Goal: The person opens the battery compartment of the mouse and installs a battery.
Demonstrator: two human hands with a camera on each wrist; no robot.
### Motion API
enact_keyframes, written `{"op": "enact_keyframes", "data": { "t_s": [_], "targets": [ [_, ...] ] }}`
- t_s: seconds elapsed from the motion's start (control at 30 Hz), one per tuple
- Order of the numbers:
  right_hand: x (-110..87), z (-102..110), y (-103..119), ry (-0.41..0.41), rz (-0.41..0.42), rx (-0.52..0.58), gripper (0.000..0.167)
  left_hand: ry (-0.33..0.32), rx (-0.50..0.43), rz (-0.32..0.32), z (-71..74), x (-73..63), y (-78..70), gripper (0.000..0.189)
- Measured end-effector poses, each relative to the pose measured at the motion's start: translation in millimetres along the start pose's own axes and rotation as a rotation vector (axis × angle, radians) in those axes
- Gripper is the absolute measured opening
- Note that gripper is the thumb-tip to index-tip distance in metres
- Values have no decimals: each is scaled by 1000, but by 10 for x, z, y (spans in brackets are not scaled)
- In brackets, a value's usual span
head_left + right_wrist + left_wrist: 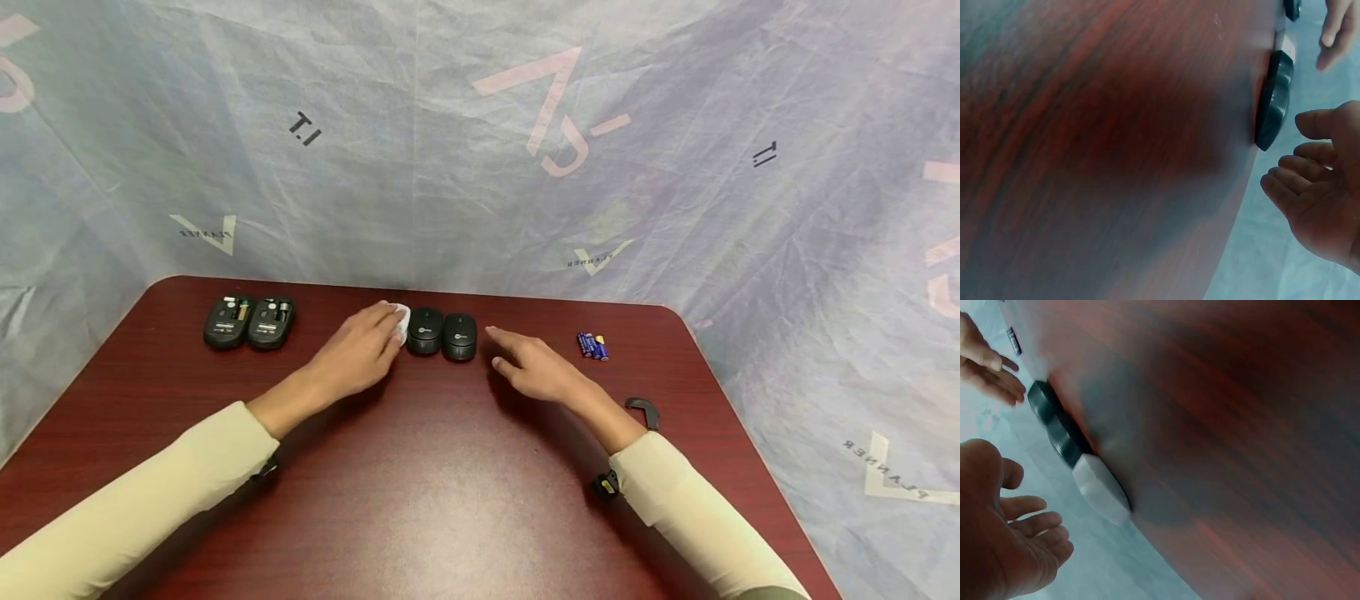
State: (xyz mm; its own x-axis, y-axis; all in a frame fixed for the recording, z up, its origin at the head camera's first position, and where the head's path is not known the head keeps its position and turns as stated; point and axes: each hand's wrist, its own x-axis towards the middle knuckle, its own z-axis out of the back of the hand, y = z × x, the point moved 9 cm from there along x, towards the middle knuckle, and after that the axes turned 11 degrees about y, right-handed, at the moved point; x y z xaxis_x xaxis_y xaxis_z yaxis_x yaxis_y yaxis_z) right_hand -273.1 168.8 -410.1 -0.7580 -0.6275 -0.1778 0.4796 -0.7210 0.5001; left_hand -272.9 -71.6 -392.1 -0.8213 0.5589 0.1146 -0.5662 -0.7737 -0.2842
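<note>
Three computer mice stand side by side near the far edge: a white mouse [406,323] and two black mice, the middle one [425,331] and the right one [460,337]. My left hand [357,350] hovers by the white mouse and partly covers it in the head view. From the left wrist, a gap shows between the loosely bent fingers and the white mouse [1102,490]. To the right of the row, my right hand [536,367] holds nothing, its fingers extended toward the nearest black mouse [1272,112] and apart from it.
Two black mice, the left one [227,323] and its neighbour [271,323], lie upside down with battery compartments uncovered. Several blue batteries [592,346] lie at the right, with a curved black piece [645,410] nearer me. Behind the dark red table [420,500] hangs a grey printed cloth [420,167].
</note>
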Motion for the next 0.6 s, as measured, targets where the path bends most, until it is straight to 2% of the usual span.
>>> {"op": "enact_keyframes", "data": {
  "t_s": [0.1,0.27,0.37,0.4,0.47,0.53,0.6],
  "targets": [
    [50,-65,8,50,-9,-29,64,52,16,-31,-101,72,-122,52],
    [113,-165,4,122,-42,-44,67,185,23,-47,-258,176,-269,58],
    [140,-190,22,138,-45,-56,69,223,23,-77,-331,241,-335,60],
    [150,-193,30,139,-42,-60,69,222,14,-96,-412,282,-297,62],
    [173,-199,38,143,-38,-71,70,238,22,-113,-463,329,-317,62],
    [195,-208,46,152,-34,-81,70,235,9,-138,-601,409,-240,65],
    [217,-221,51,163,-29,-89,70,251,3,-150,-643,438,-235,66]
  ]
}}
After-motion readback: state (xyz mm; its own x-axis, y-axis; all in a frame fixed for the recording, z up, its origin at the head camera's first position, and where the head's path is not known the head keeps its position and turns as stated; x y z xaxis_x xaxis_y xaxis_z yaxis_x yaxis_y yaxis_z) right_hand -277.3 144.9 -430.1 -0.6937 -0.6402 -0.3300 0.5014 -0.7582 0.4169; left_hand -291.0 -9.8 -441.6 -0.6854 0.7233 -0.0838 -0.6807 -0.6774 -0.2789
